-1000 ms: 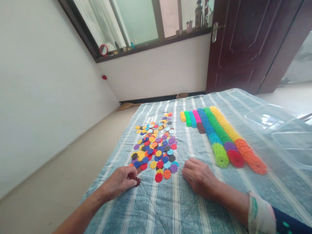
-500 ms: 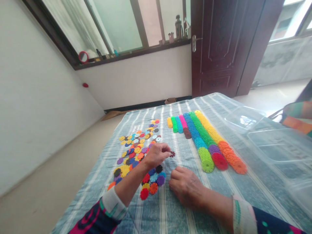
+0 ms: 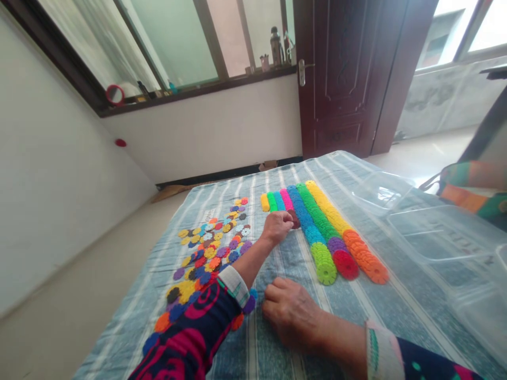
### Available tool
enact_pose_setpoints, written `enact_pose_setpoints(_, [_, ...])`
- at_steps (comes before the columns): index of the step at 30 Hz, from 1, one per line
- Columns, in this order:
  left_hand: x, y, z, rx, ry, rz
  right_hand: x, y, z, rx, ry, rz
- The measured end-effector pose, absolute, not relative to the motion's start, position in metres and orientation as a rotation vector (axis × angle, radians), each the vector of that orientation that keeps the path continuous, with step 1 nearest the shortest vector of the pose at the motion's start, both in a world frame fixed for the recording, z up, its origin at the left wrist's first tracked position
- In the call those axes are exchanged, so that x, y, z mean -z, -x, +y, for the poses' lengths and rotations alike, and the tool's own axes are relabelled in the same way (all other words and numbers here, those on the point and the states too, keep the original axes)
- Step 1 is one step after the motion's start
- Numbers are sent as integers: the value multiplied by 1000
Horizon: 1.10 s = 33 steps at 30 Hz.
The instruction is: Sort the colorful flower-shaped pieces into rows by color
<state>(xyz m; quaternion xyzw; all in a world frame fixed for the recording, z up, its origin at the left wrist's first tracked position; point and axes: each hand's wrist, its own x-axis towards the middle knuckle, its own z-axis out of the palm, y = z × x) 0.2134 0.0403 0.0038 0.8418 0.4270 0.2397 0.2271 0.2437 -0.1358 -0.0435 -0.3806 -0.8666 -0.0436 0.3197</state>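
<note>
My left hand [image 3: 278,226] reaches out with thumb and fingers pinched together at the near end of a short pink row [image 3: 285,198] whose last pieces are brown notched discs [image 3: 294,219]. The disc in its fingertips blends with those brown ones. Curled on the cloth closer to me, my right hand [image 3: 292,311] rests closed, its fingertips hidden. Under and beside my left forearm spreads a loose scatter of mixed-colour notched discs [image 3: 212,252]. Longer overlapping rows lie to the right, one ending in lime green discs [image 3: 326,270], one in red [image 3: 346,264], one in orange [image 3: 372,266].
A striped blue-grey cloth [image 3: 285,264] covers the surface. Clear plastic containers [image 3: 435,232] stand along the right side, with a colourful bag-like thing [image 3: 471,184] beyond them. A dark red door [image 3: 348,79] and a windowsill [image 3: 198,91] are at the back.
My left hand has moved forward from beside the scatter to the brown end of the pink row, carrying a brown disc. My right hand stays put. The view has shifted slightly.
</note>
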Motion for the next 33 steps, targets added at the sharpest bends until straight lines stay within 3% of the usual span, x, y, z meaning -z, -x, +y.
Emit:
enact_pose_setpoints(11, [-15,-198,38,-674,-2401,1173,46,-244,-135,88,1010,-2280])
enact_pose_setpoints(17, [-35,-116,15,-642,-2438,1265,42,-246,-138,51,1001,-2297])
enact_pose_setpoints(26, [-64,32,-49,-361,-2175,1782,40,-252,-148,-19,973,-2235])
enact_pose_setpoints(33, [-54,74,-94,-74,-1973,1885,37,-253,-151,-32,938,-2190])
